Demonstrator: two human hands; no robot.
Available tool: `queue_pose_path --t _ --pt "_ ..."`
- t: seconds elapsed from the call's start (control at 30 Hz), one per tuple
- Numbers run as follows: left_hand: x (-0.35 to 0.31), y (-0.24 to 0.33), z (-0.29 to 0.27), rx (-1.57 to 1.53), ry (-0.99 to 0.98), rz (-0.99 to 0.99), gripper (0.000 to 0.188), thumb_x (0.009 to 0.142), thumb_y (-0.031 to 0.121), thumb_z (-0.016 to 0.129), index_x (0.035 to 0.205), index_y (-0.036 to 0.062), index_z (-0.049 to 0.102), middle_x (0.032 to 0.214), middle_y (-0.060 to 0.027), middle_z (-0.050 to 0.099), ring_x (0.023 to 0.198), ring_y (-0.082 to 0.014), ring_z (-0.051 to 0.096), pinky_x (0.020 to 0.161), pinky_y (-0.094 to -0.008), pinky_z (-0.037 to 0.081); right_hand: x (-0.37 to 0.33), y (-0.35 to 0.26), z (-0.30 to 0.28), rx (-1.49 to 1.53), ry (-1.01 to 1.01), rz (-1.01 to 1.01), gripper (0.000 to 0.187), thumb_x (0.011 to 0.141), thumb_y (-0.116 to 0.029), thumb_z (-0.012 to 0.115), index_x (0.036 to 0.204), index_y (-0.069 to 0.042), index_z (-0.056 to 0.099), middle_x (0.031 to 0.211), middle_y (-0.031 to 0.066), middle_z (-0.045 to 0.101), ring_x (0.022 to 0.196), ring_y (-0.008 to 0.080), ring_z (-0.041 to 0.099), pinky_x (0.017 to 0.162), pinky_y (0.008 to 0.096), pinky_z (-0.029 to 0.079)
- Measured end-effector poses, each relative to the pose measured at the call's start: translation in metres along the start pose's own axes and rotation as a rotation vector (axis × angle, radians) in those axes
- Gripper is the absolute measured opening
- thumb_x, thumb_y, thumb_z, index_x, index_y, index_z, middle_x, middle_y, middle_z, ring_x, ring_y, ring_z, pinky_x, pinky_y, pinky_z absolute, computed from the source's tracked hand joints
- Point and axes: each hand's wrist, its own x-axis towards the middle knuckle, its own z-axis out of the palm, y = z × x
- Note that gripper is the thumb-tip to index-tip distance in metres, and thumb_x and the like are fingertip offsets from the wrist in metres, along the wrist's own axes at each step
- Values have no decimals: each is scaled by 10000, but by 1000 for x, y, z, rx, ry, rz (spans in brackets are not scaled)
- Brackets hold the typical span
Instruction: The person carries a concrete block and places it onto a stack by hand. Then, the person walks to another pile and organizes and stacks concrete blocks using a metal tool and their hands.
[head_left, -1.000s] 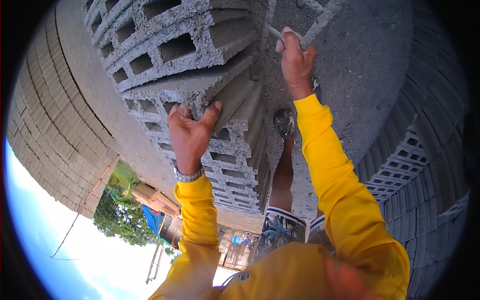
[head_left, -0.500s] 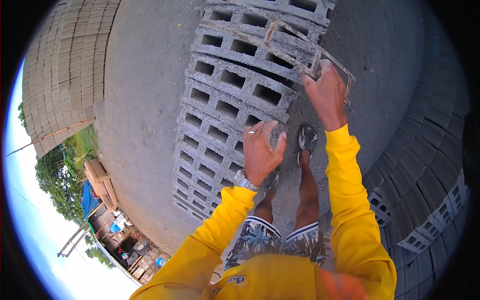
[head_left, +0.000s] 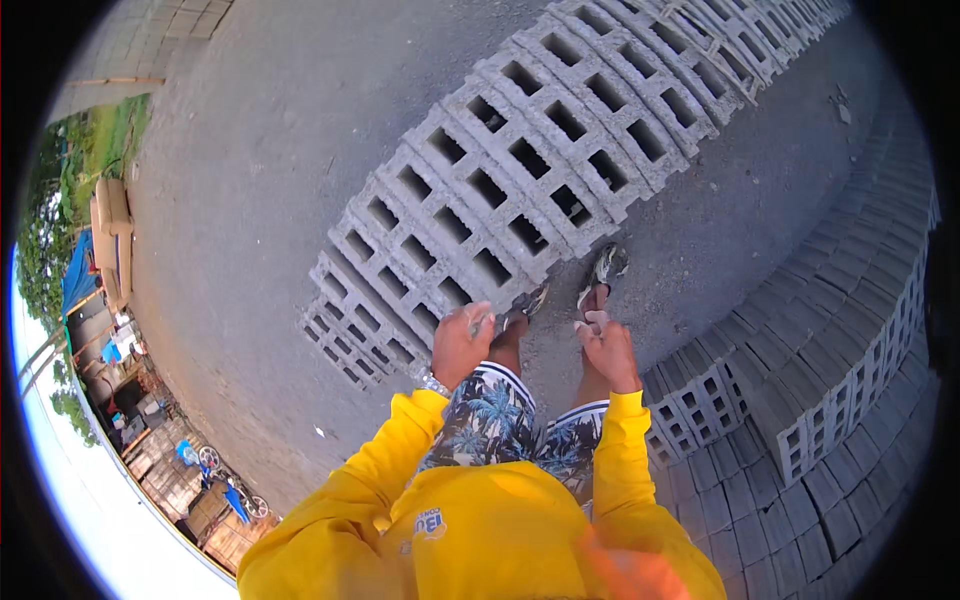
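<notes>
My left hand hangs in front of my left thigh with its fingers curled in and nothing visible in them. Opposite it, my right hand is also closed, thumb and fingers drawn together, with no object showing. Just beyond both hands runs a long row of grey hollow concrete blocks, their dark holes facing up. Neither hand clearly touches the blocks. Farther along the row, a thin rusty metal frame rests on the blocks, out of reach of my hands.
Stacked concrete blocks fill the right side, reaching close to my right arm. Grey bare ground lies left of the row. At far left are a brown sofa, a shed with a blue tarp and a bicycle.
My right hand has let go of the metal frame and come back near my body. My left hand has drawn back from the blocks and curled. The view has turned along the row.
</notes>
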Motion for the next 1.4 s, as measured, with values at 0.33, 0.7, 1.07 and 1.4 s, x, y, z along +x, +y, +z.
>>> queue_pose_path --t 0.33,0.7,1.07,1.4 --pt "-228 -223 -50 57 -22 -555 285 839 324 612 978 100 719 939 -184 702 886 -378 673 810 -440 535 -188 45 147 162 -186 138 376 897 -260 622 1112 47 646 874 172 707 791 215 685 742 330 530" --pt "-402 -418 -70 203 -191 -556 317 829 322 544 929 79 720 959 -239 674 932 -432 644 839 -475 522 -337 203 258 334 -26 536 353 911 -290 624 1086 16 649 809 97 687 658 163 648 608 289 521" --pt "-343 -599 -209 261 -109 -442 273 864 291 580 990 85 708 974 -182 696 950 -362 658 830 -395 515 -324 111 540 187 -187 261 306 895 -292 573 969 -26 705 753 111 694 665 190 663 648 316 517" --pt "-118 -782 -268 542 90 -67 732 771 436 721 1254 -89 555 1183 -309 610 1140 -400 593 986 -399 457 -281 54 890 500 97 506 613 800 -479 694 1146 25 657 1084 212 688 1051 353 649 945 361 484"
